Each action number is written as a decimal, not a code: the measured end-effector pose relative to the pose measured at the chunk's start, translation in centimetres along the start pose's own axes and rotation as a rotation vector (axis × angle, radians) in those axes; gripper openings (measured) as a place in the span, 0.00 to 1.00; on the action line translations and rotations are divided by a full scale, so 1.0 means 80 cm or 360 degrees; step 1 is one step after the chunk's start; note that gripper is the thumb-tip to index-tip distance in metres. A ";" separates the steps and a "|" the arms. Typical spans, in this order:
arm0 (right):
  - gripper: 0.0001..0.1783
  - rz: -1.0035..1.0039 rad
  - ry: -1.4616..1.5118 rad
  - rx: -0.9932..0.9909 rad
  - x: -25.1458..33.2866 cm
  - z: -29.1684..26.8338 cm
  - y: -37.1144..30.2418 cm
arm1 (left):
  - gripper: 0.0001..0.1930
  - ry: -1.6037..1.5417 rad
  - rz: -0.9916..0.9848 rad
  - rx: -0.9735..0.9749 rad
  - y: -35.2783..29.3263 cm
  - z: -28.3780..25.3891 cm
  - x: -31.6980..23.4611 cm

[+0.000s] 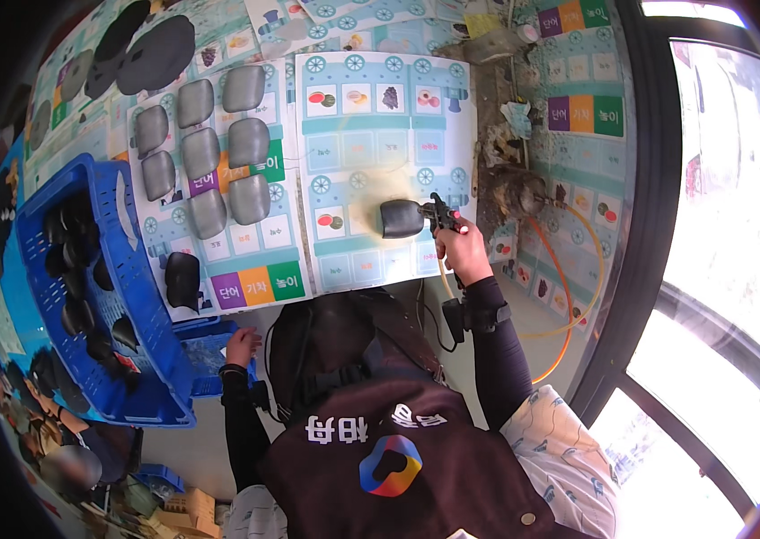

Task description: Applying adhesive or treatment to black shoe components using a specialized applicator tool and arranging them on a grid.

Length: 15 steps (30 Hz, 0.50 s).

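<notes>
My right hand point(465, 251) is closed around a small black spray gun point(441, 214) with red knobs. Its front end points left at a dark grey rounded pad point(402, 219) lying on the printed sheet, and the two nearly touch in this view. A pale stained patch surrounds that pad. Beside my lap, my left hand point(241, 347) hangs low near the table's front edge, fingers loosely apart, with nothing visible in them. Several similar grey pads point(200, 154) lie in rows on the left sheet, and a darker black pad point(182, 280) rests at its front left corner.
A blue crate point(160, 305) holding several black pieces stands at the left, with a smaller blue basket point(200, 357) beside it. Orange and yellow hoses point(552, 260) loop at the right, near a dirty round fitting point(521, 192). Another person point(75, 463) is at lower left.
</notes>
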State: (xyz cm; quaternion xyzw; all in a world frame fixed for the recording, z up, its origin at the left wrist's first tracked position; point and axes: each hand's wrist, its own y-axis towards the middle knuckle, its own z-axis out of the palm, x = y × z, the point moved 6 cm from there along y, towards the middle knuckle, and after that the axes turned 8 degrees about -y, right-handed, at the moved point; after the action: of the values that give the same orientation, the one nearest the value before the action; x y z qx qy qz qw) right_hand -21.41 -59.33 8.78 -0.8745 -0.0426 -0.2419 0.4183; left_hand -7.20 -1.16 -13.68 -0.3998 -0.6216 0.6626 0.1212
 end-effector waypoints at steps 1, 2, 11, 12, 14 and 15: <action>0.10 -0.0001 -0.0001 0.0002 0.003 0.000 0.000 | 0.15 -0.0028 -0.0018 -0.0004 0.000 0.002 -0.001; 0.10 0.0001 0.0066 0.0064 0.005 0.003 0.001 | 0.14 -0.0055 -0.0035 -0.0008 0.000 0.003 -0.003; 0.09 -0.0062 -0.0029 0.0096 0.015 0.002 0.002 | 0.14 -0.0029 0.0026 0.0015 0.001 0.004 -0.002; 0.09 0.0005 -0.0072 0.0026 0.014 -0.002 0.002 | 0.14 -0.0031 0.0026 0.0012 0.001 0.003 -0.001; 0.09 -0.0004 -0.0105 0.0033 0.009 -0.001 0.005 | 0.14 -0.0029 -0.0008 0.0019 0.001 0.005 0.001; 0.09 -0.0013 -0.0137 0.0043 0.008 0.000 0.007 | 0.14 -0.0029 -0.0006 0.0020 0.002 0.006 0.000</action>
State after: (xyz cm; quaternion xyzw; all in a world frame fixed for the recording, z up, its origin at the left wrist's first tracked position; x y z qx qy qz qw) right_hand -20.73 -59.73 8.67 -0.8782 -0.0673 -0.2052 0.4267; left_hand -7.51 -1.51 -13.86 -0.3917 -0.6194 0.6699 0.1192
